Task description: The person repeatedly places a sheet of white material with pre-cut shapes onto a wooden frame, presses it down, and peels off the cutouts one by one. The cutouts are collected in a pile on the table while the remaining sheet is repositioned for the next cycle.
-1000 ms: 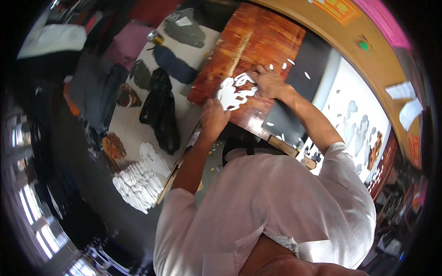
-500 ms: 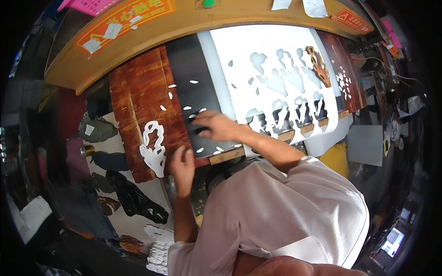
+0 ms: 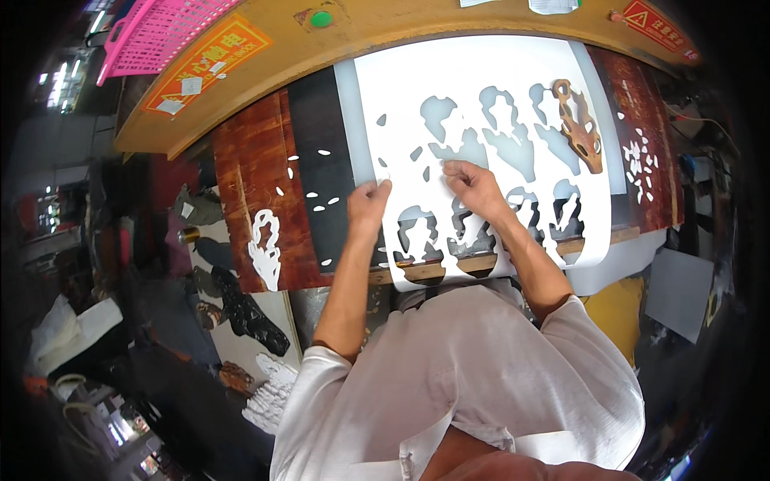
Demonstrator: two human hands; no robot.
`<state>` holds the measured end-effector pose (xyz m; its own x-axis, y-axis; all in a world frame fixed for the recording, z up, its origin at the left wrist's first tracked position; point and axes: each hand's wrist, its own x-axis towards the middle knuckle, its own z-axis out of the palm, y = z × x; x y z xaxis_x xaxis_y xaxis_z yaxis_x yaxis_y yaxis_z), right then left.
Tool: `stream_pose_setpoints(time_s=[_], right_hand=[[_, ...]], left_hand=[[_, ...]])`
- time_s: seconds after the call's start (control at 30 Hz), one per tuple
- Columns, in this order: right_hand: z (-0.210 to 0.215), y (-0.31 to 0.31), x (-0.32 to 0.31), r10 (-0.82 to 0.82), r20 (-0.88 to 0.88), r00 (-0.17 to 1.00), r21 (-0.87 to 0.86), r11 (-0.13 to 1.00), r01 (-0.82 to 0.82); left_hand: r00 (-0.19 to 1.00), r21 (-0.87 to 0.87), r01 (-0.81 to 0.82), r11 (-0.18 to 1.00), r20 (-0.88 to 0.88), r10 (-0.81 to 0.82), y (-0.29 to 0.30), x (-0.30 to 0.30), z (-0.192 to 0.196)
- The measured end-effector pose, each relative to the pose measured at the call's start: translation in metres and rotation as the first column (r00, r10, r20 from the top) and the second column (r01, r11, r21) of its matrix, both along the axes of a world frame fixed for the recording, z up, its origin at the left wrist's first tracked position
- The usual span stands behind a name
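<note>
Workshop: long wooden bench with yellow top edge; pink plastic basket upper left; dim floor left; bright windows far left.

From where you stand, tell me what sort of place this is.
Probably a die-cutting workshop: both hands work a white sheet full of cut-out holes on a cutting bench, with cut white pieces and dark offcuts lying nearby.
</note>
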<state>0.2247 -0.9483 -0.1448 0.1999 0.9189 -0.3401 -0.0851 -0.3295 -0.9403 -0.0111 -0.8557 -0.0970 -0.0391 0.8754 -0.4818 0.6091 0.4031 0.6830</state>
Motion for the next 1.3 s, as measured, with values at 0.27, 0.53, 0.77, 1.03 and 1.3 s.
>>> stream_pose_setpoints(time_s=[0.27,0.53,0.77,1.03,1.3], right_hand=[[0.009,0.000,0.008,0.287,0.322,0.902,0.193,0.913,-0.359],[-0.005,0.026,0.008,0.240,0.571,0.785,0.398,0.755,-0.521],[-0.011,0.076,0.012,0.385,0.527,0.758,0.412,0.665,-0.623],[0.054,0.183,0.154,-0.324,0.018,0.946,0.280,0.910,0.306],[0.125,0.125,0.186,-0.386,0.146,0.911,0.387,0.870,0.306]], left_hand=[[0.692,-0.424,0.100,0.900,0.680,0.244,0.014,0.003,0.021],[0.618,-0.490,0.051,0.870,0.700,0.358,0.011,0.009,0.003],[0.905,0.567,0.280,0.774,-0.425,-0.017,-0.022,0.041,-0.020],[0.714,0.396,0.490,0.777,-0.694,-0.096,-0.027,0.032,-0.054],[0.659,0.302,0.520,0.799,-0.737,-0.151,-0.026,0.039,-0.032]])
